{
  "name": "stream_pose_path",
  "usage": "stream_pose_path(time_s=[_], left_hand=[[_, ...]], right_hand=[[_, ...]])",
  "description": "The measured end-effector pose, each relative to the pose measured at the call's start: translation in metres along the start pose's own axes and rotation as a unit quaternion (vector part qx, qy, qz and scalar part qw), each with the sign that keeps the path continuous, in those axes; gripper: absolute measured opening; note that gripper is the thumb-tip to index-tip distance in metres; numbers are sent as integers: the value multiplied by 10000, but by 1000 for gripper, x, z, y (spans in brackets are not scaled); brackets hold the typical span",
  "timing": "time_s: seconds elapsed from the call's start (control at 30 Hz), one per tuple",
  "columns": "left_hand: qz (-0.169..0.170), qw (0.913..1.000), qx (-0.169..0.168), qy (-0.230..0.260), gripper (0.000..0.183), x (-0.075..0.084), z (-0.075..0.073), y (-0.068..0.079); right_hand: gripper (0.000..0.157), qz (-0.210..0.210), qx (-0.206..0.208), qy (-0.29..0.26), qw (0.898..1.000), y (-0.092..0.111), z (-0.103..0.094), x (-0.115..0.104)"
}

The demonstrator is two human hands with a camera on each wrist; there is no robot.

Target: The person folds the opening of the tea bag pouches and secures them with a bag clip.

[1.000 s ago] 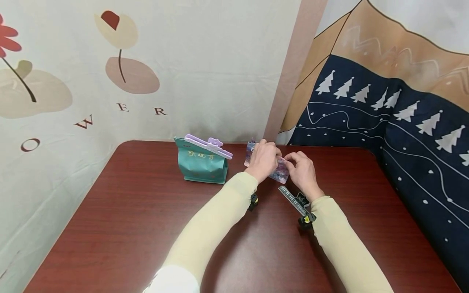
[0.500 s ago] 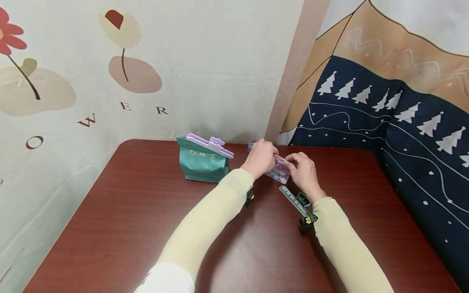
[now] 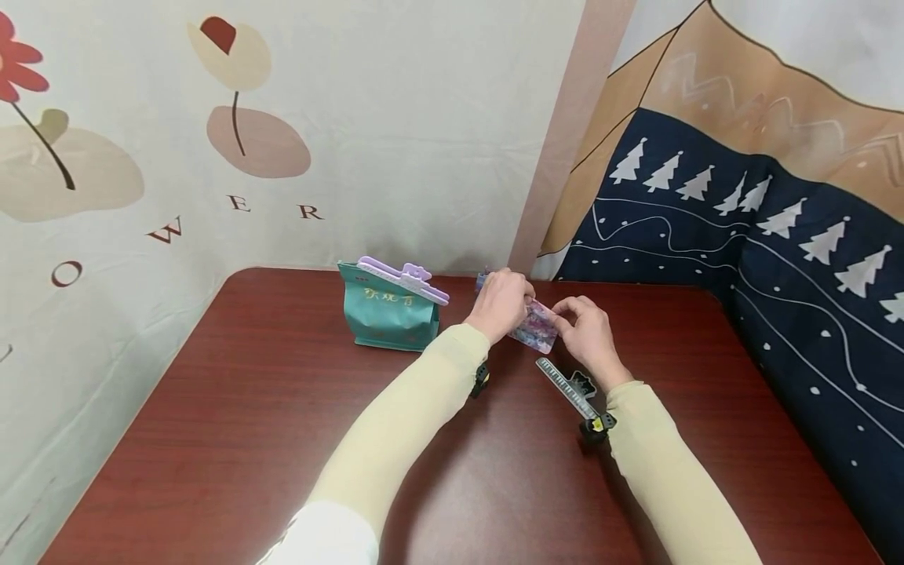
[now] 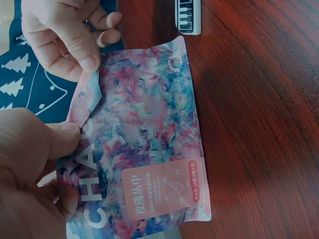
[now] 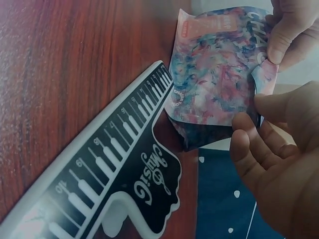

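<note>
A tea pouch (image 3: 533, 328) with marbled pink, blue and purple print is held between both hands at the back of the table. My left hand (image 3: 503, 304) pinches its top edge between thumb and fingers, beside large white letters, as the left wrist view shows. The thumb and fingers of my right hand (image 5: 284, 144) pinch the other end of that edge, where a corner flap (image 4: 87, 97) is folded over. A pink label (image 4: 162, 189) sits on the front. Close by the right wrist lies a black-and-white piano-key sealing clip (image 5: 114, 134) marked "Music".
Left of the hands stands a teal pouch (image 3: 388, 318) with gold characters, its top closed by a lilac sealing clip (image 3: 404, 280). The reddish-brown wooden table (image 3: 282, 408) ends at hanging printed cloth (image 3: 424, 141) behind and navy cloth at right.
My left hand has shifted slightly left along the pouch and covers more of its far end. The right hand keeps its pinch in nearly the same place.
</note>
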State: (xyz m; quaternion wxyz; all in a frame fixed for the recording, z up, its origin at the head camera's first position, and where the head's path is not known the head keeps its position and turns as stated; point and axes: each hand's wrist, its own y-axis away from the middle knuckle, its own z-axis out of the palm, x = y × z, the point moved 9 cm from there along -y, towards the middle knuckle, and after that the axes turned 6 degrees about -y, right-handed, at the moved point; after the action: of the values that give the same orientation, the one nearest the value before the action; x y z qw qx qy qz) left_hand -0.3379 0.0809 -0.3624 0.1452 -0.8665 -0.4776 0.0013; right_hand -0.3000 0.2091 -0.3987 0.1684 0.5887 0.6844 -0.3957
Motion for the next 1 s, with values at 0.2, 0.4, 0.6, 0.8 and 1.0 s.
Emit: stream_pose_path(time_s=[0.2, 0.4, 0.6, 0.8, 1.0], left_hand=[[-24, 10000, 90, 10, 18, -3, 0, -1], [-80, 9997, 209, 51, 21, -6, 1, 0], [-179, 9995, 222, 144, 20, -8, 2, 0], [-175, 9995, 239, 140, 19, -7, 1, 0], [-159, 9998, -127, 1, 14, -6, 3, 1]], right_hand=[[8, 84, -19, 17, 10000, -1, 1, 2], [9, 103, 15, -15, 9999, 0, 1, 2], [7, -7, 38, -22, 10000, 0, 1, -1], [7, 26, -30, -117, 9999, -2, 2, 2], [9, -135, 119, -127, 9998, -4, 3, 1]])
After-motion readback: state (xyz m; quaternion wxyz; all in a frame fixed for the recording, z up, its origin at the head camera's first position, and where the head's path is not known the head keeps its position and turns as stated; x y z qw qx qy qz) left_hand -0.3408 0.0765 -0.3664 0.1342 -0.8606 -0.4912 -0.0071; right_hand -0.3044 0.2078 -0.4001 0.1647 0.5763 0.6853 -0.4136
